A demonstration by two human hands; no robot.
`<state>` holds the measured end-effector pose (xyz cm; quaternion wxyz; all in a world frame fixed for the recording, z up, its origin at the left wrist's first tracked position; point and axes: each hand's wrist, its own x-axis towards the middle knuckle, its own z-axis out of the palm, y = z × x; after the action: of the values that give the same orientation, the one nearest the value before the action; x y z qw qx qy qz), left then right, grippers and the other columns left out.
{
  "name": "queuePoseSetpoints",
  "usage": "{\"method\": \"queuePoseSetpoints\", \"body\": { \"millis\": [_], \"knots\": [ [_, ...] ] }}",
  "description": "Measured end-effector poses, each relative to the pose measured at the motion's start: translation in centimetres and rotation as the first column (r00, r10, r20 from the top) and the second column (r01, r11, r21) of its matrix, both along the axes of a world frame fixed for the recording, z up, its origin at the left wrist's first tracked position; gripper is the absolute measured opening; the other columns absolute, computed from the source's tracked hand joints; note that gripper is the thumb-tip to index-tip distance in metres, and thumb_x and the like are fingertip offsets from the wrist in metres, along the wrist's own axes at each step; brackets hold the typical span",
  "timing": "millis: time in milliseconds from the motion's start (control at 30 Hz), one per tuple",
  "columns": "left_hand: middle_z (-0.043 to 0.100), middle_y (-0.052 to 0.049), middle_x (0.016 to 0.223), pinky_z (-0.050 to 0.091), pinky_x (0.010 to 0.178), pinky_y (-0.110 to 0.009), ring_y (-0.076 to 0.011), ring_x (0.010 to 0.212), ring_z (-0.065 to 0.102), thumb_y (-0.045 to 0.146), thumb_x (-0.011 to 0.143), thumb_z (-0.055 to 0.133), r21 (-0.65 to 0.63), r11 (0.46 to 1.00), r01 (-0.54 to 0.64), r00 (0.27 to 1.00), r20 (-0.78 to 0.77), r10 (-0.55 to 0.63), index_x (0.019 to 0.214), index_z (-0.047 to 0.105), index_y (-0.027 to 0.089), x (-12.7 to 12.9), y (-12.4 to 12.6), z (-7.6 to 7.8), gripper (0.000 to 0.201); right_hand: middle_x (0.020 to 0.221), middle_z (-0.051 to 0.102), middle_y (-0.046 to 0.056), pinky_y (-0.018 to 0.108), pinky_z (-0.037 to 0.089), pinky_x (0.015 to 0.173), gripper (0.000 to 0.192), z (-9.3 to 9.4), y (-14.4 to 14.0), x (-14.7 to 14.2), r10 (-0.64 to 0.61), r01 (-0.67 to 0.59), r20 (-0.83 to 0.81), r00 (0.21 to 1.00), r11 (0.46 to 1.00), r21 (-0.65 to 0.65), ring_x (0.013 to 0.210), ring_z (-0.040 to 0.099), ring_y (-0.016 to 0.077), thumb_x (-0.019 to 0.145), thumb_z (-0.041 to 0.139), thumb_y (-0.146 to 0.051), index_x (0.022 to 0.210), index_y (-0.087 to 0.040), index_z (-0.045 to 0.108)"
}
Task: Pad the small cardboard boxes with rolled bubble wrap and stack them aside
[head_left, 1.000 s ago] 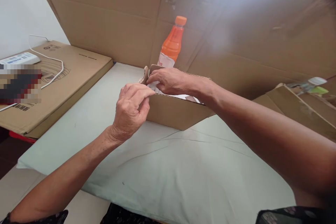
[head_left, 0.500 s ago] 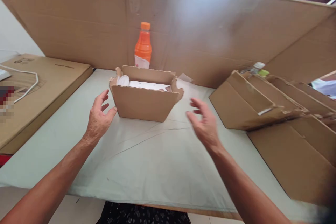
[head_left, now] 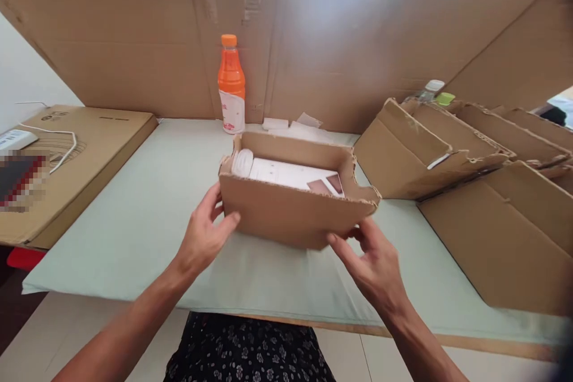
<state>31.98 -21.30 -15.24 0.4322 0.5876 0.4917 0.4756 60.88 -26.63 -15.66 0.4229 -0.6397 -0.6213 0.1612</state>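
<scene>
Between my two hands is an open cardboard box, turned slightly and nearer to me than the bottle. My left hand grips its left end, thumb on the front wall and fingers behind the corner. At the lower right corner, my right hand holds it the same way, fingers partly hidden. Inside the box lie a white box with dark brown patches and, at the left end, a round, clear whitish plastic item. Whether the box's bottom touches the cloth is hard to tell.
An orange drink bottle stands at the back against a cardboard wall. On the right are several open cardboard boxes, one with a clear bottle. A flat carton with a white cable lies left. White pieces lie behind.
My hands have closed in from both sides and taken hold of the cardboard box. It has come nearer and to the right, and turned a little, uncovering white pieces behind it.
</scene>
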Motion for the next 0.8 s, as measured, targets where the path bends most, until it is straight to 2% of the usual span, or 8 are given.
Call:
{"method": "queuePoseSetpoints", "body": {
  "millis": [100,167,233,400,500,567,733,800],
  "knots": [
    [0.065,-0.013,0.140,0.054,0.107,-0.042,-0.0291,0.126,0.065,0.042,0.088,0.068,-0.078,0.997,-0.013,0.999,-0.046,0.009,0.137,0.058,0.022,-2.2,-3.9,-0.9,0.054,0.105,0.073,0.009,0.042,0.059,0.086,0.041,-1.3,-3.8,1.4,0.050,-0.051,0.021,0.999,0.998,0.025,0.097,0.069,0.0288,0.083,0.073,-0.052,0.114,-0.025,0.067],
    [0.062,-0.013,0.144,0.051,0.113,-0.044,-0.0308,0.132,0.062,0.047,0.086,0.072,-0.090,0.994,-0.058,0.994,-0.095,0.050,0.138,0.058,0.023,-4.0,-5.1,-1.5,0.059,0.116,0.072,0.012,0.047,0.058,0.095,0.063,-2.4,-4.2,1.7,0.118,-0.118,-0.007,0.993,0.993,-0.012,0.114,0.067,0.0348,0.077,0.076,-0.062,0.126,-0.024,0.066],
    [0.059,-0.012,0.148,0.051,0.113,-0.046,-0.0310,0.130,0.063,0.049,0.085,0.074,-0.115,0.991,-0.071,0.991,-0.124,0.056,0.140,0.056,0.024,-5.1,-5.5,-1.9,0.064,0.119,0.072,0.014,0.050,0.056,0.099,0.075,-3.4,-3.3,1.9,0.195,-0.198,-0.051,0.979,0.977,-0.077,0.119,0.065,0.0372,0.074,0.075,-0.070,0.131,-0.022,0.065],
    [0.065,-0.013,0.141,0.056,0.106,-0.042,-0.0281,0.123,0.067,0.052,0.089,0.068,-0.169,0.984,0.052,0.993,-0.092,-0.068,0.130,0.063,0.022,-3.8,-5.1,-2.6,0.051,0.111,0.075,0.015,0.055,0.055,0.100,0.083,-4.6,0.3,3.2,0.339,-0.362,-0.153,0.928,0.918,-0.160,0.112,0.068,0.0388,0.065,0.075,-0.081,0.122,-0.021,0.071],
    [0.071,-0.013,0.128,0.058,0.099,-0.039,-0.0271,0.116,0.069,0.054,0.090,0.065,-0.158,0.987,0.037,0.997,-0.059,-0.047,0.125,0.065,0.019,-2.5,-4.8,-3.1,0.050,0.116,0.074,0.015,0.056,0.058,0.096,0.083,-4.4,1.7,3.6,0.395,-0.440,-0.226,0.890,0.875,-0.203,0.111,0.068,0.0395,0.061,0.076,-0.082,0.118,-0.021,0.072],
    [0.074,-0.012,0.119,0.058,0.097,-0.040,-0.0277,0.111,0.070,0.058,0.087,0.066,-0.140,0.990,-0.011,0.997,-0.076,0.000,0.120,0.067,0.018,-2.7,-4.8,-3.2,0.052,0.124,0.071,0.014,0.055,0.057,0.099,0.085,-3.9,2.3,2.8,0.428,-0.487,-0.276,0.861,0.850,-0.201,0.118,0.066,0.0387,0.062,0.078,-0.079,0.124,-0.022,0.069],
    [0.075,-0.005,0.110,0.050,0.108,-0.048,-0.0305,0.109,0.067,0.064,0.077,0.073,-0.128,0.963,-0.239,0.957,-0.198,0.211,0.110,0.070,0.023,-5.0,-3.6,-3.1,0.052,0.156,0.048,0.013,0.055,0.041,0.119,0.115,-3.0,3.7,-1.1,0.430,-0.455,-0.273,0.861,0.890,-0.033,0.146,0.043,0.0372,0.059,0.086,-0.070,0.154,-0.024,0.042],
    [0.075,-0.003,0.110,0.046,0.112,-0.050,-0.0308,0.111,0.065,0.065,0.079,0.072,-0.118,0.963,-0.244,0.956,-0.195,0.219,0.113,0.070,0.025,-4.6,-2.5,-3.3,0.052,0.162,0.040,0.014,0.054,0.039,0.121,0.122,-3.0,3.6,-1.0,0.388,-0.401,-0.259,0.885,0.916,0.003,0.149,0.039,0.0366,0.059,0.086,-0.070,0.159,-0.024,0.033]
  ]
}}
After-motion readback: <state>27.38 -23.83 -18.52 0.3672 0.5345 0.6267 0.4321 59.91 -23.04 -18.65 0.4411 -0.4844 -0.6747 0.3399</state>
